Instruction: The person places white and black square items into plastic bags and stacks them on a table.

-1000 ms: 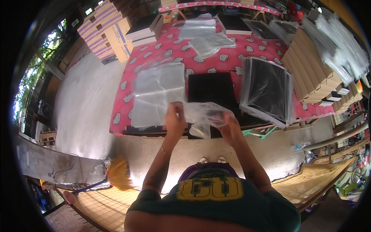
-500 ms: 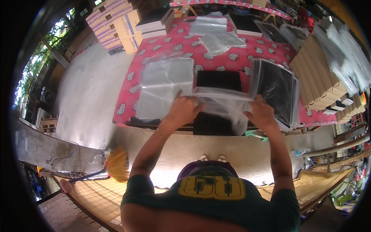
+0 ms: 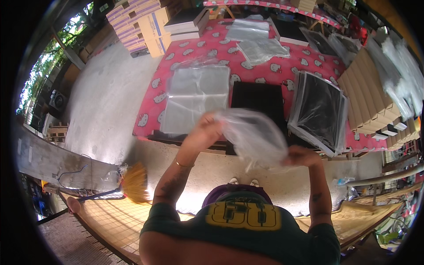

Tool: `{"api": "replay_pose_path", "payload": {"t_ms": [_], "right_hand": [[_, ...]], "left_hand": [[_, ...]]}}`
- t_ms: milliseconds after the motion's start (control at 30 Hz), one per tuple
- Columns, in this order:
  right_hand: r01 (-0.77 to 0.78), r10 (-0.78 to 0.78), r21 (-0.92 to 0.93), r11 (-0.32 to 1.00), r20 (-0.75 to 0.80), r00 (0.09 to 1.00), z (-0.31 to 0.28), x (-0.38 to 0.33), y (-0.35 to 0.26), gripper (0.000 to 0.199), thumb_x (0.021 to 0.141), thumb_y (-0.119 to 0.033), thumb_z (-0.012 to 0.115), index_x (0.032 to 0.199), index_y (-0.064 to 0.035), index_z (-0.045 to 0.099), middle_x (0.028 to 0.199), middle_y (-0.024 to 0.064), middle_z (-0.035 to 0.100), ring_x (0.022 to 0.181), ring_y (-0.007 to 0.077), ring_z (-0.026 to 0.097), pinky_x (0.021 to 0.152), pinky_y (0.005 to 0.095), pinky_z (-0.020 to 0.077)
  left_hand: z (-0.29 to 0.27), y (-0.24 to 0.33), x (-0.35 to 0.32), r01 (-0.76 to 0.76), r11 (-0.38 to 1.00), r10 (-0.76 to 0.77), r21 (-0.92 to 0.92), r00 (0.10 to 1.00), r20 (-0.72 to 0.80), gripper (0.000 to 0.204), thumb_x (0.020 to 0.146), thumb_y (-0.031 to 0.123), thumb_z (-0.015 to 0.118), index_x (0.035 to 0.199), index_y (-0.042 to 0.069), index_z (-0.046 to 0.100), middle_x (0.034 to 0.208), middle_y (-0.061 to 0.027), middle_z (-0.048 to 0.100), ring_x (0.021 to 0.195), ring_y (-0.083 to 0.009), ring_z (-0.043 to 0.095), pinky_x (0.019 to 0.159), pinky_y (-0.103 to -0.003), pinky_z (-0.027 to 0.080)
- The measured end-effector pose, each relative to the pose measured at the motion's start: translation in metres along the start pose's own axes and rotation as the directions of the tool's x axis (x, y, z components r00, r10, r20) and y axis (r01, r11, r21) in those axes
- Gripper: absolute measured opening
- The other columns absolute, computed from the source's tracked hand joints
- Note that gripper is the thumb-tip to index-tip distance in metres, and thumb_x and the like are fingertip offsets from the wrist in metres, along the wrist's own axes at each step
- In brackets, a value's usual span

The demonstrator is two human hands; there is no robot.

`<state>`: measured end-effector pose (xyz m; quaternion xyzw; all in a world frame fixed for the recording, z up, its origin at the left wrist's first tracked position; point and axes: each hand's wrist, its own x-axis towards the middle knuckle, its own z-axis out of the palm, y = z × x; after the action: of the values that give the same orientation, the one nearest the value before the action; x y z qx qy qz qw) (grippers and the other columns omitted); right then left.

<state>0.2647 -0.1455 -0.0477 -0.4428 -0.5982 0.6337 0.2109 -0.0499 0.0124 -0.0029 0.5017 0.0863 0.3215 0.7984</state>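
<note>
Since half a second ago the right hand has dropped toward the body, and the clear plastic bag, which was stretched almost level between both hands, now slants down to the right and billows. It is in the air above the near part of a black panel and the table's front edge, its lower side hanging loose. The left hand appears to have its fingers drawn together on the bag's upper left corner; the right hand is at the lower right end, but motion blur hides how far its fingers are closed, so I cannot tell whether it pinches the film or only touches it. The bag looks very light, limp and slick, likely to cling to itself, crease and catch the air, and thin enough to tear if tugged hard; the corners or the edge of its mouth seem the best places to pinch, with a gentle pull to keep it spread. Just left of the panel lies a flat pile of clear sleeves, and to its right a stack of black panels in film, all on a pink patterned tablecloth. Beyond that stack lean folded cardboard pieces. More clear sheets lie toward the table's far side, and cartons are piled past its far left corner.
</note>
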Motion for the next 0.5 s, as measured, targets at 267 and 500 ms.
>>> {"api": "replay_pose_path", "payload": {"t_ms": [267,500], "right_hand": [[0.532,0.247,0.729,0.431,-0.663,0.707,0.03,-0.005,0.027,0.03,0.091,-0.024,0.058,0.065,-0.0102,0.05,0.068,0.0014,0.056,0.055,0.0134,0.053,0.052,0.0276,0.0449],[0.439,-0.091,0.709,0.552,-0.472,0.877,0.047,-0.011,0.056,0.032,0.074,-0.007,0.063,0.105,0.0024,0.06,0.069,0.0063,0.059,0.061,0.0156,0.059,0.054,0.0288,0.047]], "left_hand": [[-0.035,-0.037,-0.026,0.082,0.873,-0.313,0.48,0.85,0.424,0.045,0.087,0.04,0.062,0.101,-0.003,0.063,0.092,-0.007,0.062,0.085,-0.0182,0.061,0.077,-0.032,0.051],[-0.04,-0.057,-0.041,0.266,0.898,-0.354,-0.351,0.91,-0.217,0.027,0.083,0.008,0.053,0.108,-0.001,0.055,0.086,-0.0119,0.064,0.078,-0.0206,0.063,0.076,-0.034,0.052]]}}
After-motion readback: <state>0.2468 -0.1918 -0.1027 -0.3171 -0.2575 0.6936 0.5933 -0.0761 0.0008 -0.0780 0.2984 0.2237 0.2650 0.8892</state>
